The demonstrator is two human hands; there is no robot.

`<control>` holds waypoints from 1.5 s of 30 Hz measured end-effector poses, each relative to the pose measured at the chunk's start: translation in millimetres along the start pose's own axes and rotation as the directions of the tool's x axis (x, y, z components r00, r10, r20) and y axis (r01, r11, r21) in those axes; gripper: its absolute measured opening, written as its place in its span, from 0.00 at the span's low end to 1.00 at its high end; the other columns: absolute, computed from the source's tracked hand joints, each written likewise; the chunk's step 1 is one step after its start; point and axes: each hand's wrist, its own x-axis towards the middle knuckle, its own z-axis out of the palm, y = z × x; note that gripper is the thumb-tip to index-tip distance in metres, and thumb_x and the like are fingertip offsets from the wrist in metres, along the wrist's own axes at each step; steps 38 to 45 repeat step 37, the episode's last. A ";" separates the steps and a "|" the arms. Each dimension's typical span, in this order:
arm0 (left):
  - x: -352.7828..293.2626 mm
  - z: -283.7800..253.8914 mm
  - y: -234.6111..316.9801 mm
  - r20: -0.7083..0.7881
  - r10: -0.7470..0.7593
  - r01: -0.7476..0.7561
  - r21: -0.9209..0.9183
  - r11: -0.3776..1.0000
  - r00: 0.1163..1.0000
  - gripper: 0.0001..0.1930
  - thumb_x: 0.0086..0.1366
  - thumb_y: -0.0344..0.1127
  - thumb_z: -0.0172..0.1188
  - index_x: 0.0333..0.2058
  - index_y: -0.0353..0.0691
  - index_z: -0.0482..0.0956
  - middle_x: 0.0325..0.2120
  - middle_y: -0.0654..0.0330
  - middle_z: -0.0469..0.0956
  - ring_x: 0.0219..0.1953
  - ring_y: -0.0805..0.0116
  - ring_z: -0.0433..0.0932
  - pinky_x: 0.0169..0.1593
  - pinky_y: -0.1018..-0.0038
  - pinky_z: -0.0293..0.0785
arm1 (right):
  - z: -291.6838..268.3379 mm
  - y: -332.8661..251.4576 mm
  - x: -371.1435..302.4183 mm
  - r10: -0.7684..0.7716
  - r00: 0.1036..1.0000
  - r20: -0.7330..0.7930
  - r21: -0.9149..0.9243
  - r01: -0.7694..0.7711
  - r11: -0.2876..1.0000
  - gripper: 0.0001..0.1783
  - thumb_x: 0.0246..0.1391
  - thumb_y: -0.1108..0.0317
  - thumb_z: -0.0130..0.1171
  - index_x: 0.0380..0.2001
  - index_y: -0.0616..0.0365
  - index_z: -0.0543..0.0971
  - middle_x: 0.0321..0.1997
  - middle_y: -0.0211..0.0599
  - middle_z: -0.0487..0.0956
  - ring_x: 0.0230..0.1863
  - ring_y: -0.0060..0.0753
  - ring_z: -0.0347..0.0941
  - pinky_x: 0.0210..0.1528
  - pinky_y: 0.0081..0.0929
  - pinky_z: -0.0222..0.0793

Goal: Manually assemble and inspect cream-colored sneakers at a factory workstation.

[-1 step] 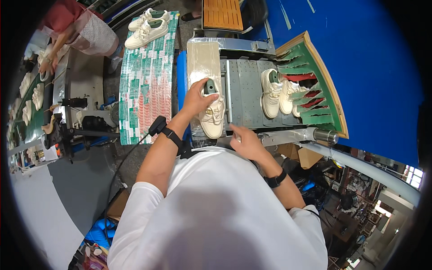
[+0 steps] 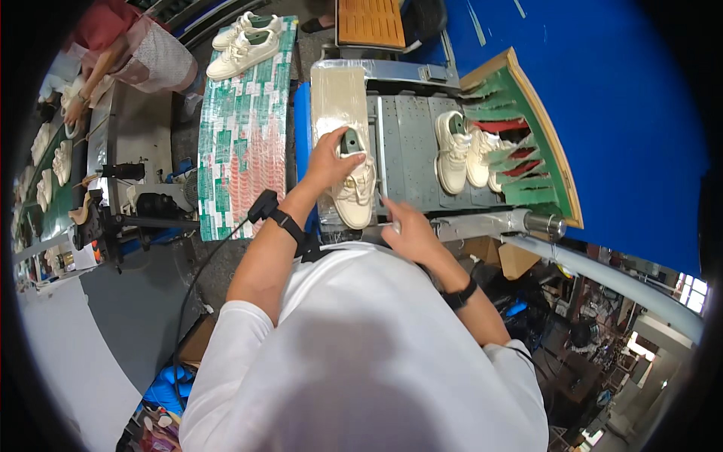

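A cream lace-up sneaker (image 2: 354, 197) with a dark green shoe last (image 2: 350, 142) in its opening rests on a plastic-wrapped board (image 2: 339, 94), toe toward me. My left hand (image 2: 331, 164) is closed round the sneaker's collar, thumb on the near side of the opening and fingers along the other. Just right of the toe is my right hand (image 2: 409, 228), its forefinger pointed toward the shoe's side and the other fingers curled. A small pale bit shows at those fingers, too small to name.
On the grey conveyor (image 2: 407, 151) to the right, several cream sneakers (image 2: 453, 162) stand by a wood-framed opening with torn green strips (image 2: 531, 192). More sneakers (image 2: 242, 56) sit on a taped green-and-white board (image 2: 241, 151) at left. Another person's hand (image 2: 74, 113) works at far left.
The view has shifted slightly. My right hand has turned a little and its forefinger has come slightly closer to the sneaker's side. My left hand keeps its hold.
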 end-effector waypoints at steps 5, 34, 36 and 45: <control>1.4 1.0 -7.2 0.013 0.018 -0.017 -0.050 0.999 1.000 0.42 0.55 0.47 0.82 0.65 0.38 0.75 0.58 0.44 0.77 0.63 0.48 0.77 0.67 0.61 0.72 | 8.3 -2.1 42.0 -0.232 0.968 -0.096 -0.464 0.163 0.871 0.38 0.49 0.66 0.63 0.65 0.70 0.73 0.40 0.55 0.79 0.44 0.61 0.76 0.51 0.52 0.71; -42.4 -70.3 -78.3 0.290 -0.251 0.373 -0.833 0.410 0.924 0.44 0.69 0.34 0.71 0.78 0.43 0.54 0.72 0.53 0.64 0.65 0.61 0.75 0.65 0.64 0.76 | -3.5 2.4 35.6 0.013 0.937 -0.348 0.311 0.103 0.945 0.31 0.62 0.73 0.54 0.67 0.72 0.72 0.47 0.42 0.81 0.49 0.36 0.76 0.56 0.33 0.73; -59.8 -63.4 -110.4 0.328 -0.419 0.435 -0.881 0.189 0.847 0.50 0.73 0.42 0.67 0.80 0.46 0.40 0.73 0.54 0.62 0.71 0.58 0.67 0.69 0.58 0.72 | -11.3 19.9 36.9 0.272 0.927 -0.258 0.392 -0.157 0.906 0.32 0.63 0.73 0.53 0.70 0.70 0.70 0.52 0.44 0.81 0.52 0.38 0.77 0.59 0.34 0.73; -51.7 -66.7 -110.8 0.333 -0.413 0.441 -0.875 0.201 0.848 0.50 0.73 0.42 0.67 0.80 0.46 0.40 0.73 0.54 0.62 0.71 0.58 0.67 0.69 0.58 0.72 | -8.5 44.4 33.7 0.279 0.937 -0.211 0.391 -0.181 0.902 0.32 0.64 0.72 0.54 0.72 0.68 0.69 0.72 0.54 0.74 0.72 0.37 0.71 0.71 0.29 0.65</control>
